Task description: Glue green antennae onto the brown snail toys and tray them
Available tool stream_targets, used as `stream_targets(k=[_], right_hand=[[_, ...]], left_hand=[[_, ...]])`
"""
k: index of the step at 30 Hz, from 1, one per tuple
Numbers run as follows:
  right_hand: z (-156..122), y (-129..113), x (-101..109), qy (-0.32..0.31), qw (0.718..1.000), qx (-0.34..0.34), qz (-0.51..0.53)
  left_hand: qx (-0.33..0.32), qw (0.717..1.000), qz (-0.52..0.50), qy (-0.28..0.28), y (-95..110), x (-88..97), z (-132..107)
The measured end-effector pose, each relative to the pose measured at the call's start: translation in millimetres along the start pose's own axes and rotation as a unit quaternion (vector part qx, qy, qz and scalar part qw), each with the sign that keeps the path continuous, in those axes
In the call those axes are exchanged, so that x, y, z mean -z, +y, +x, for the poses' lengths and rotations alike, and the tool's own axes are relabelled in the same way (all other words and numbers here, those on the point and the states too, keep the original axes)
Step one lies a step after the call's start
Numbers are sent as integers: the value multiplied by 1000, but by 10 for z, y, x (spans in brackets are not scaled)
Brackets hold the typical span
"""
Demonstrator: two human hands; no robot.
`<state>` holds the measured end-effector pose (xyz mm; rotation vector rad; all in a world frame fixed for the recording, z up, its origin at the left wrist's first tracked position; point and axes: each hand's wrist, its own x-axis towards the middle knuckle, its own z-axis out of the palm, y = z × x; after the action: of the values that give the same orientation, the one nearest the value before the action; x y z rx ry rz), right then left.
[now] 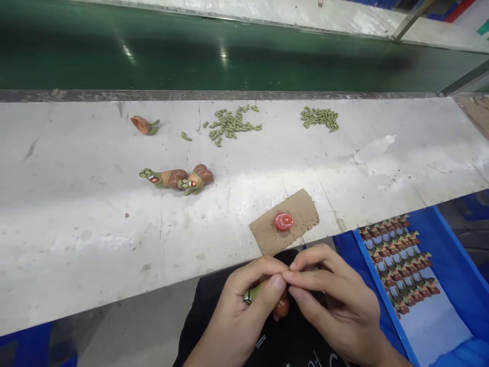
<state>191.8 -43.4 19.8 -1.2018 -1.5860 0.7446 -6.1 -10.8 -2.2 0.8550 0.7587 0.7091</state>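
Observation:
My left hand [255, 300] is closed around a small green-and-brown figurine [281, 308], held low in front of the table edge. Its green head pokes out at the left of my fingers and its round brown part shows below; the rest is covered. My right hand [330, 298] is in a pinch, thumb and fingertips meeting my left fingertips over the figurine. What lies between the right fingertips is hidden. Just beyond my hands, a glossy red blob [283, 221] sits on a piece of cardboard [305, 214].
Two similar figurines [173, 178] lie on the white table [87, 204]. Behind them are small green pieces [231, 124], another green pile [320, 118], and an orange-green part [144, 125]. A blue tray [454, 260] with rows of figurines stands at right. A green belt [171, 56] runs behind.

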Motion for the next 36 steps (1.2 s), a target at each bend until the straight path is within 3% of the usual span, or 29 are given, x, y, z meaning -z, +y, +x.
stream_targets(k=[3,6,10,13,16,17,18,20,23,27,30,33,36], right_hand=[[25,18,74,-44,994,-72,64],[57,22,122,-101,983,-106,110],[92,2,121,-106,986,-100,75],[231,162,261,38,993,-98,-45],[523,629,664,257,946,-110,-165],[637,828,837,332,911,-122,-210],[749,1029,1010,367,887,-156,-234],[948,1380,1311,384,867,-197,-248],[1156,1674,1565,375,870,-198,-252],[1289,1684,1589,346,892,-163,-242],[1273,1509,1461,316,916,-133,-207],[1104,1176,1280,264,944,-106,-166],[817,765,1123,121,974,-118,-152]], left_hand=[[6,997,62,-42,38,59,-10],[42,994,60,-76,31,86,-9],[51,998,26,-36,-16,92,-31],[-23,986,152,61,45,181,-70],[-129,925,313,173,176,351,-69],[-156,908,343,185,213,404,-51],[-174,897,365,179,242,446,-26],[-190,888,397,135,264,491,28],[-167,886,423,95,229,481,81],[-151,881,444,64,169,445,88],[-155,869,467,46,188,402,105],[-154,868,468,54,244,332,174],[-165,874,451,73,297,273,272]])
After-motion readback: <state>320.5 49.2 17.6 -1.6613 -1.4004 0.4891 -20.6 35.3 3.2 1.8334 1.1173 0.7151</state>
